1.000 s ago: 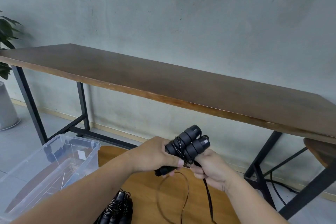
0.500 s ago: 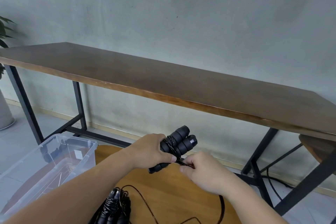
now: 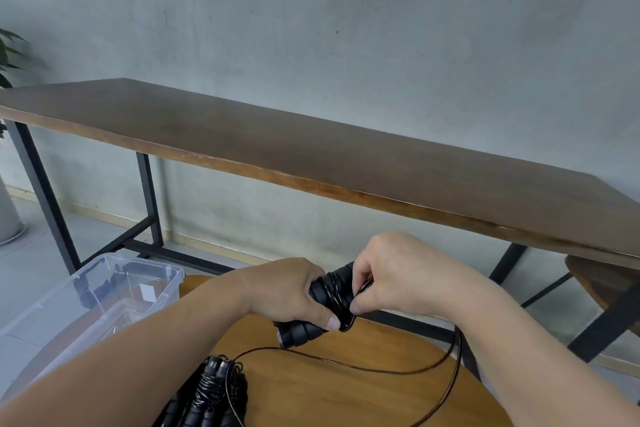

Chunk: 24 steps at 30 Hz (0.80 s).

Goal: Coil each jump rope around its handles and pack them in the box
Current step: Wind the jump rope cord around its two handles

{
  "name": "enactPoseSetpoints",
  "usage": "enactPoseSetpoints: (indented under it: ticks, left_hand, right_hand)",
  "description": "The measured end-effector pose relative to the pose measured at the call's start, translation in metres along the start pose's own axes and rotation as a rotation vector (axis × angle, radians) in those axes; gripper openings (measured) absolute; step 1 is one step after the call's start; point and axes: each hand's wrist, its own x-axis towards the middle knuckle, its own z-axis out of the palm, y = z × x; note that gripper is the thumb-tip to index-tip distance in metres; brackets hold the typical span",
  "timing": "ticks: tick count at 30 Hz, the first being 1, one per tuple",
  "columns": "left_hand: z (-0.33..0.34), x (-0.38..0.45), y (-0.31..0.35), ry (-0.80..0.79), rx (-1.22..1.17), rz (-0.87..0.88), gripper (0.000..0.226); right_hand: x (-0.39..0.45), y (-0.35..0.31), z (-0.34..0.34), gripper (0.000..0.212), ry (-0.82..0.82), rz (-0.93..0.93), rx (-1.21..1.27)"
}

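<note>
Plainly, the jump rope [image 3: 367, 362] being worked on is a light thing: two stubby black handles [image 3: 325, 302] held side by side and a thin dark cord that looks springy and smooth, the sort that would loosen off the bundle if let go. The handles seem stiff and ridged, so they give a sure hold; my judgement is that the best place to take hold is across both handles at once, with the thumb pinning the last turn of cord.

That is roughly how the hands sit at the lower centre of the frame. The left hand [image 3: 287, 291] is curled round the pair of handles from the left, thumb pressed along the front near the wrapped turns. The right hand [image 3: 391, 274] comes over from the right, knuckles up, with fingers and thumb pinching the cord just where it meets the coil. Both forearms reach in from the bottom edge, meeting over the round wooden table [image 3: 346, 399].

Several turns already lie round the middle of the handles, yet a long loose length of cord trails over the table toward the lower right, so the coiling looks only part done.

At the bottom, left of centre, lies a bundle of coiled ropes [image 3: 211, 392] on the table. The clear plastic box [image 3: 114, 284] stands at the lower left, just beside the table.
</note>
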Motion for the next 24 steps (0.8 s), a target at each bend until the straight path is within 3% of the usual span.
enactPoseSetpoints:
  ticks: [4, 14, 18, 22, 24]
  left_hand:
    - [-0.005, -0.01, 0.008, -0.116, -0.058, 0.019, 0.041]
    - [-0.001, -0.021, 0.013, -0.366, -0.242, 0.032, 0.019]
    - [-0.003, -0.027, 0.013, -0.417, -0.498, 0.117, 0.027]
    - [-0.003, -0.023, 0.007, -0.332, -0.674, 0.199, 0.056]
    - [-0.003, -0.021, 0.0, -0.237, -0.701, 0.196, 0.055]
  right_hand:
    - [0.013, 0.006, -0.014, 0.02, -0.096, -0.034, 0.16]
    - [0.041, 0.016, -0.013, 0.021, -0.238, -0.108, 0.395]
    - [0.042, 0.028, 0.007, 0.018, -0.349, -0.125, 0.877]
    - [0.045, 0.033, 0.041, 0.035, -0.162, 0.042, 1.575]
    - [0.045, 0.033, 0.059, 0.016, -0.155, 0.037, 1.7]
